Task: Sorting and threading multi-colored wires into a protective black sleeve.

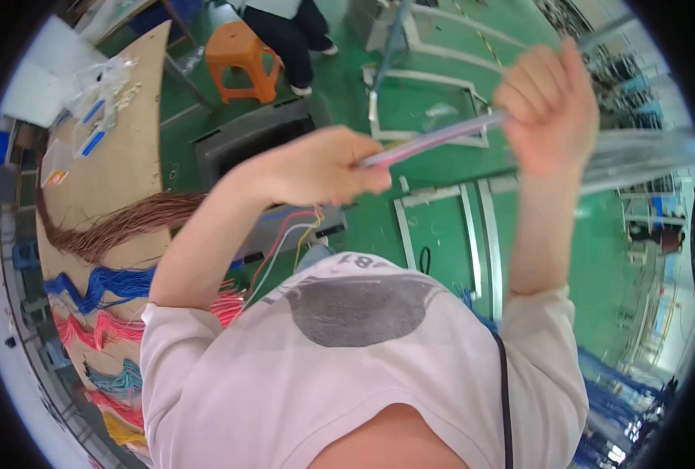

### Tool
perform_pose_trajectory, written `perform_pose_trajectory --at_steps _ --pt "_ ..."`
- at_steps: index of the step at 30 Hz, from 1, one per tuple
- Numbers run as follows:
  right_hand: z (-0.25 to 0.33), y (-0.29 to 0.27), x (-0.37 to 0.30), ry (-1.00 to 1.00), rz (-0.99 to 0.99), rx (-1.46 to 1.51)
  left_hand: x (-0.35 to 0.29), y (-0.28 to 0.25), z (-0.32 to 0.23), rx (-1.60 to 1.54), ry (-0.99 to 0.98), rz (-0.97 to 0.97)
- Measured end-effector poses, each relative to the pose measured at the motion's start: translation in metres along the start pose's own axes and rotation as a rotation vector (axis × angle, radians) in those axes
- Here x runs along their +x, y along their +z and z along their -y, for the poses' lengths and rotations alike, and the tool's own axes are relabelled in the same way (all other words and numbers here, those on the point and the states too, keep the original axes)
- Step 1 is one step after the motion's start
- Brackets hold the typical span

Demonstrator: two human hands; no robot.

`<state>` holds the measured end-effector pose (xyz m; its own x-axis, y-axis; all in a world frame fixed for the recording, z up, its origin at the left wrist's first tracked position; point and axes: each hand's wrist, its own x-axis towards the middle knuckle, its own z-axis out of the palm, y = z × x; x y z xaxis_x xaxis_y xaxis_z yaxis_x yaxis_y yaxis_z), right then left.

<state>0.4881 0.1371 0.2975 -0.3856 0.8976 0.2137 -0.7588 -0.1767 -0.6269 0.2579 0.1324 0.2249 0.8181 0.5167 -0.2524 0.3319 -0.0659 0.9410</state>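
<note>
Pinching a thin, straight, pinkish strip (441,142) between thumb and fingers of the left hand (324,166); clasping it farther along in the curled right hand (547,105), thumb upright. Running slantwise in midair above the smooth green floor (523,250); too blurred to tell the material. Showing at left, on a flat wooden table (134,156), stringy brown wires (120,227) and wavy blue wires (101,287).

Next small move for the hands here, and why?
Probably ease the right hand slightly back toward the body, without loosening either grip: the pinkish strip spans straight between it and the left hand, slanting away to the right, where the right hand reaches farther out. The strip's blur makes its exact tension hard to judge.
</note>
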Motion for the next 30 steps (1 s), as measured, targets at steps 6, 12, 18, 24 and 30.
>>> perform_pose_trajectory --at_steps 6,12,18,24,30 --pt "0.027 0.009 0.029 0.097 0.005 -0.184 0.009 0.017 0.060 -0.087 -0.122 -0.030" --pt "0.049 -0.044 0.056 0.199 0.103 -0.173 0.037 0.047 0.128 -0.186 0.178 -0.537" --pt "0.073 -0.067 0.056 -0.114 -0.097 -0.295 0.080 0.060 0.092 -0.084 0.279 -0.595" --pt "0.109 -0.103 0.107 -0.020 0.144 0.038 0.127 0.007 0.055 -0.174 -0.136 -0.449" --pt "0.185 -0.098 0.138 -0.278 0.243 -0.007 0.130 -0.091 -0.037 -0.277 0.214 -0.798"
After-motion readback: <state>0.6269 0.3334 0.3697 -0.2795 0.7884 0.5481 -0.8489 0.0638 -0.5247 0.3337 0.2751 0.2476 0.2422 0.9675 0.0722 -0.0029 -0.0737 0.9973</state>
